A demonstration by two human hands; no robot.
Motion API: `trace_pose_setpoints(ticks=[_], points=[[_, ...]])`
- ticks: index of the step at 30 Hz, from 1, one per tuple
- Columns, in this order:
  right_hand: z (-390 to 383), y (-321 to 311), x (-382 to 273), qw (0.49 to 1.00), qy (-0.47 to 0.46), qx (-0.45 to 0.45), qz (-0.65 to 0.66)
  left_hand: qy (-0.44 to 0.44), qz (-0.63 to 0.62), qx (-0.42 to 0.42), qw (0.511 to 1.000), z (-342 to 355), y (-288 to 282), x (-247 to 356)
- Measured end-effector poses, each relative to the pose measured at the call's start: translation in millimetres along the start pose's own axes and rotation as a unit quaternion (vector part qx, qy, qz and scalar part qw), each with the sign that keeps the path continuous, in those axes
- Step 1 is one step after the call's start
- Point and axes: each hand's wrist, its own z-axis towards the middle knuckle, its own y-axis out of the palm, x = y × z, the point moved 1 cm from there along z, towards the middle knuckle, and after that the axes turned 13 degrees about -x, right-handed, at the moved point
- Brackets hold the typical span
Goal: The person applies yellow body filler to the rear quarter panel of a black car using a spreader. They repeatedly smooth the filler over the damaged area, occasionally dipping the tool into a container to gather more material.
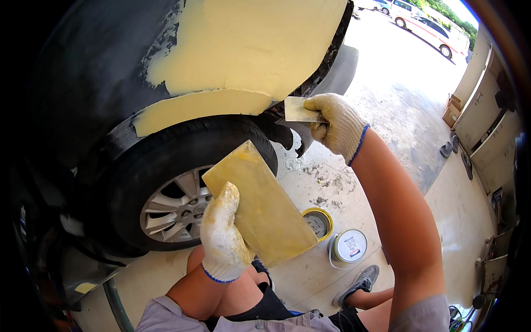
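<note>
My left hand (pixel 224 238), in a stained white knit glove, grips a flat, rectangular yellowish board (pixel 265 205) in front of the wheel (pixel 174 205). My right hand (pixel 337 124), gloved too, is closed on a flat, pale putty spreader (pixel 296 109) at the rear corner of the dark car body (pixel 99 61). Pale yellow putty (pixel 232 44) covers a broad patch of the panel and a curved strip (pixel 204 108) along the wheel arch, with a rough, broken edge on the left.
An open tin (pixel 318 221) and a lidded can (pixel 349 245) stand on the floor below my hands. Grey metal cabinets (pixel 481 110), cardboard boxes (pixel 452 110) and loose shoes (pixel 447 148) line the right side. Parked vehicles (pixel 426 30) show outside in bright light.
</note>
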Motion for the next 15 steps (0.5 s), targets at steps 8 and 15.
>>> trace_pose_setpoints(ticks=[8,15], points=[[-12.2,32.9,18.8,0.996,0.015,-0.069,-0.063,-0.008,0.062,0.02,0.998,4.4,6.4,-10.8],[-56.4,-24.2,24.9,0.992,-0.017,0.067,-0.109,-0.013,0.002,0.004,1.0,4.9,16.7,-14.9]])
